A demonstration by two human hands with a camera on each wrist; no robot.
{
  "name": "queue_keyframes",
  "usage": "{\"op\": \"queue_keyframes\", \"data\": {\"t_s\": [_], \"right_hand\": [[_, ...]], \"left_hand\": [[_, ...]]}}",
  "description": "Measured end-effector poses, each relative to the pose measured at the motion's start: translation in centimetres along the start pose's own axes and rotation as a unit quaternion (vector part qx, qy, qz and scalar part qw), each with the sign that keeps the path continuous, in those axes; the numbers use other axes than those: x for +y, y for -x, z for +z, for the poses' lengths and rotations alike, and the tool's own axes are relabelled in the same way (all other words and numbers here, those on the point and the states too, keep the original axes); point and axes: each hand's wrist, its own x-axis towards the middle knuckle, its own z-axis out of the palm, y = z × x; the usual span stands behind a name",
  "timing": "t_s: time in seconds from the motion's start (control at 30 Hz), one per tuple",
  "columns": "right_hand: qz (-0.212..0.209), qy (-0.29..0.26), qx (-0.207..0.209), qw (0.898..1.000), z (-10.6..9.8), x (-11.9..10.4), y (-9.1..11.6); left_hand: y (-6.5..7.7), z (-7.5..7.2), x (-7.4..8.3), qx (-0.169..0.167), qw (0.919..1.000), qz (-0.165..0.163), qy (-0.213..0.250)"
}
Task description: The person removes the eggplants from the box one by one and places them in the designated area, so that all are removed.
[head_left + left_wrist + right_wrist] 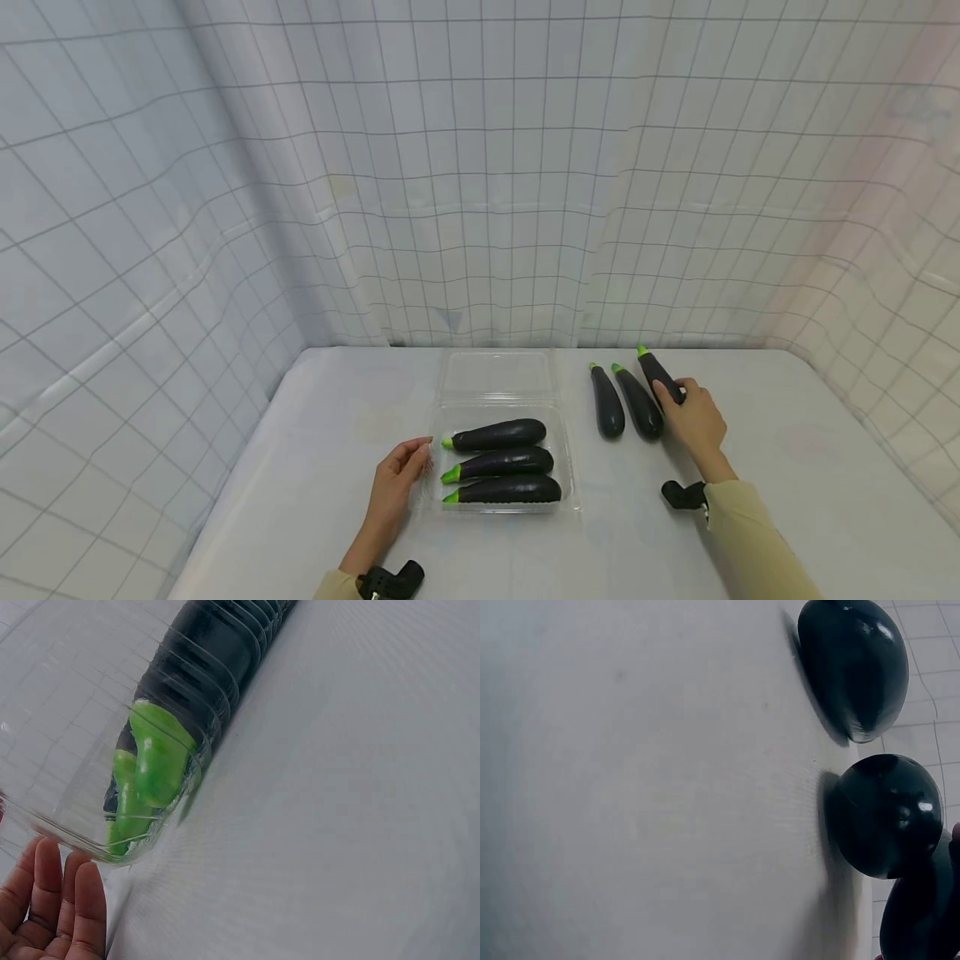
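Note:
A clear plastic container [495, 510] with a hinged lid [495, 372] laid back stands mid-table. Three dark eggplants [504, 462] with green stems lie side by side in it, stems to the left. My left hand [393, 483] pinches the container's left rim; in the left wrist view its fingers [90, 900] reach up to the clear edge. At the right my right hand [693, 421] grips the lower end of another eggplant [654, 367], its green stem pointing away. That eggplant shows partly at the lower right of the right wrist view.
Two more eggplants, one nearer the container [607, 404] and one beside the right hand [639, 402], lie on the white table [315, 467]. A white grid-patterned curtain [480, 208] hangs behind the table and along both sides.

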Motion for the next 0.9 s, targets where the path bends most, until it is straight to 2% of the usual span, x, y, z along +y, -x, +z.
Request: {"op": "queue_keyframes", "data": {"t_s": [0.1, 0.27, 0.33, 0.5, 0.9], "right_hand": [[0.008, 0.004, -0.016, 1.0, 0.1, 0.1, 0.0], [0.014, 0.006, -0.028, 0.999, 0.2, 0.1, 0.0], [0.017, 0.006, -0.028, 0.999, 0.2, 0.1, -0.1], [0.021, 0.011, -0.031, 0.999, 0.3, 0.2, 0.0], [0.024, 0.018, -0.051, 0.998, 0.5, 0.5, 0.1]], "left_hand": [[0.1, -0.1, 0.5, -0.005, 1.0, -0.003, -0.001], [0.7, 0.0, 2.2, -0.014, 0.9998, -0.012, 0.001], [0.7, 0.0, 2.0, -0.015, 0.9998, -0.009, -0.001], [0.0, 0.0, 0.1, -0.005, 0.9999, -0.005, -0.008], [-0.1, 0.0, -0.1, 0.003, 0.9999, 0.0, -0.01]]}}
